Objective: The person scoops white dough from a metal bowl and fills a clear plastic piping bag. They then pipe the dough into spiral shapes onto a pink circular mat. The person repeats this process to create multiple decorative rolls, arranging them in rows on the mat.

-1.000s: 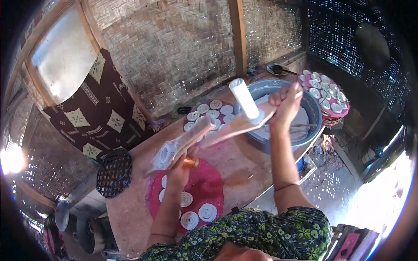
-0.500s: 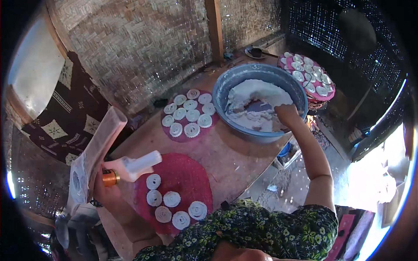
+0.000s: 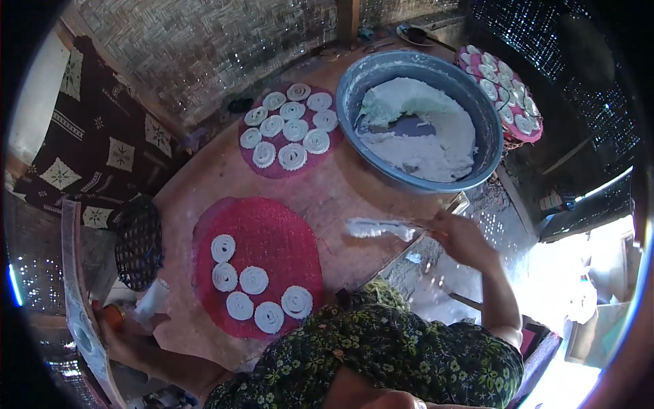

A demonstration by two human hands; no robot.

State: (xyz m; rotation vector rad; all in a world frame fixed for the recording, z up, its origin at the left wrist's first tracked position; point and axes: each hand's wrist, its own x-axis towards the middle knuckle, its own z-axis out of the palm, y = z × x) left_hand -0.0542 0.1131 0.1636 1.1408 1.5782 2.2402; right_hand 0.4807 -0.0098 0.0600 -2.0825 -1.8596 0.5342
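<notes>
Paste-coated stick point(image 3: 379, 230), lumpy & white, in closed grip of R hand point(image 3: 464, 238), over tabletop point(image 3: 340, 198) nr its front edge, btwn red mat point(image 3: 272, 232) & blue-grey basin point(image 3: 351, 102) w/ white dough point(image 3: 455, 146). L hand point(image 3: 126, 337) grips wooden tool point(image 3: 73, 273) w/ white tube point(image 3: 151, 300); orange piece point(image 3: 112, 315) beside it, any label too small to read. Red mat: 6 white spirals point(image 3: 269, 317); purple mat point(image 3: 278, 142) beyond: 12.

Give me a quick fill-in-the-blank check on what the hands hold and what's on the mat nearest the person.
1. The long board is held in the person's ____ hand.
2. The right hand grips a tool whose coating is ____ in colour.
3. The red mat nearest the person bears exactly ____ white coils.

Missing words: left; white; six.
</notes>
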